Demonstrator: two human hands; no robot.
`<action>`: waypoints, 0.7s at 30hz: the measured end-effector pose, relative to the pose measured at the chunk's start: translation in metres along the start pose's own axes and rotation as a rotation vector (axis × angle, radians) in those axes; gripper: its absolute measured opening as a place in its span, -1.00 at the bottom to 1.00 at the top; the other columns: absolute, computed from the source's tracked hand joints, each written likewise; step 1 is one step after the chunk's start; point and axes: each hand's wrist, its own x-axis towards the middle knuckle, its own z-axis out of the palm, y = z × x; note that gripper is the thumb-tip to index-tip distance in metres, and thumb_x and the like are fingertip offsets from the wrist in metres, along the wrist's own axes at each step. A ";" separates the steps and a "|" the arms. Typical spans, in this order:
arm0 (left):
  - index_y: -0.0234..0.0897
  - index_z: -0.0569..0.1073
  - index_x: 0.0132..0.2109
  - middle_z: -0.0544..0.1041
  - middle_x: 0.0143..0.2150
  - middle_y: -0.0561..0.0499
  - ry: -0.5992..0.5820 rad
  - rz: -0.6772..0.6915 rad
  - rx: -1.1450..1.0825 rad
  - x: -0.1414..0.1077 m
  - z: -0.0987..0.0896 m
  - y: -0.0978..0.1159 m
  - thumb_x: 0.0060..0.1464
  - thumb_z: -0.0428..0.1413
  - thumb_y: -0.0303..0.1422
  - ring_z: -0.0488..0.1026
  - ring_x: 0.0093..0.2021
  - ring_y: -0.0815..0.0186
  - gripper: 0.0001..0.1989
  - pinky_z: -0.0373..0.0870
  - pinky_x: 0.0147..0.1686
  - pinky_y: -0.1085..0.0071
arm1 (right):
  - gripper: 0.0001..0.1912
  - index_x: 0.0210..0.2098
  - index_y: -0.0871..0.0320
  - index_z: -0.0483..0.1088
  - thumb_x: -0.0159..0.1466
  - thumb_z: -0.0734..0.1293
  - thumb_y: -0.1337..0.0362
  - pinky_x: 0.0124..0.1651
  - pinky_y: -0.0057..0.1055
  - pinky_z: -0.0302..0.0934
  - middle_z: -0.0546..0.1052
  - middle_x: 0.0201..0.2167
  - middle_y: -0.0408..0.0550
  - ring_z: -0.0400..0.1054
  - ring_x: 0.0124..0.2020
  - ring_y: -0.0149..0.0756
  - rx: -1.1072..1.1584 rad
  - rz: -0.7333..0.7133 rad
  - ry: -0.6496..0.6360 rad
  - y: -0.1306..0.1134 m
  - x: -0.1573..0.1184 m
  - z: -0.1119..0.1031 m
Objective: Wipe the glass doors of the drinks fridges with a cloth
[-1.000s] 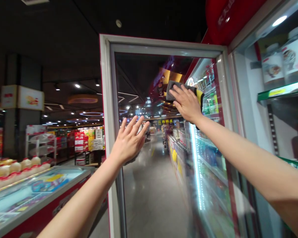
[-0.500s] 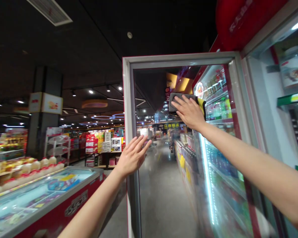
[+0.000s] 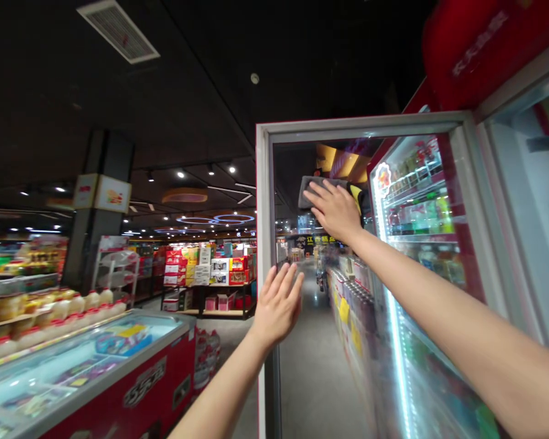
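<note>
An open glass cooler door with a pale grey frame [image 3: 266, 256] stands in front of me. My right hand [image 3: 333, 210] lies flat on a grey cloth with a yellow edge [image 3: 318, 190], pressing it against the upper glass [image 3: 318, 244]. Lower down, my left hand [image 3: 278, 305] is held up with its fingers spread, close to the door's left frame edge. It holds nothing, and I cannot tell whether its palm touches the glass.
Behind the door, a lit cooler [image 3: 421, 201] holds shelves of bottles under a red header [image 3: 485, 55]. A red-sided chest freezer [image 3: 128, 378] stands at the lower left. Stacked boxes [image 3: 210, 268] and a long shelf aisle [image 3: 315, 378] lie beyond.
The cloth and my right hand have slid left across the glass toward the door's left frame. My view has turned left, so the door sits further right in the picture.
</note>
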 end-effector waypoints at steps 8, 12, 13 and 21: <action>-0.31 0.19 0.42 0.26 0.42 -0.17 0.022 0.015 0.000 -0.007 0.004 0.002 0.28 -0.04 -0.38 0.11 0.46 0.11 -0.42 0.02 0.45 0.05 | -0.47 0.35 0.01 0.25 0.41 0.21 0.23 0.38 0.10 0.05 0.23 0.41 -0.15 0.06 0.43 0.04 0.045 -0.162 -0.035 -0.061 0.005 0.020; -0.35 0.29 0.35 0.33 0.38 -0.19 0.036 0.014 -0.005 -0.005 0.005 0.003 0.27 -0.01 -0.37 0.16 0.44 0.08 -0.47 -0.03 0.46 0.04 | -0.53 0.30 0.02 0.33 0.41 0.20 0.28 0.37 0.02 0.08 0.29 0.37 -0.19 0.12 0.40 -0.04 0.074 -0.360 -0.148 -0.042 -0.013 0.006; -0.36 0.31 0.34 0.34 0.37 -0.19 0.043 0.015 -0.009 -0.004 0.005 0.003 0.27 -0.01 -0.37 0.18 0.43 0.08 -0.48 -0.04 0.46 0.04 | -0.53 0.29 0.02 0.33 0.41 0.20 0.28 0.36 0.04 0.08 0.30 0.37 -0.18 0.12 0.39 -0.03 0.074 -0.333 -0.142 -0.037 -0.010 0.003; -0.36 0.31 0.32 0.42 0.32 -0.18 0.094 0.040 -0.033 -0.006 0.003 0.004 0.25 -0.01 -0.40 0.21 0.41 0.10 -0.49 -0.06 0.47 0.03 | -0.54 0.23 0.00 0.41 0.36 0.26 0.36 0.32 0.01 0.14 0.40 0.30 -0.13 0.18 0.33 -0.04 0.169 -0.265 -0.060 -0.057 -0.021 0.014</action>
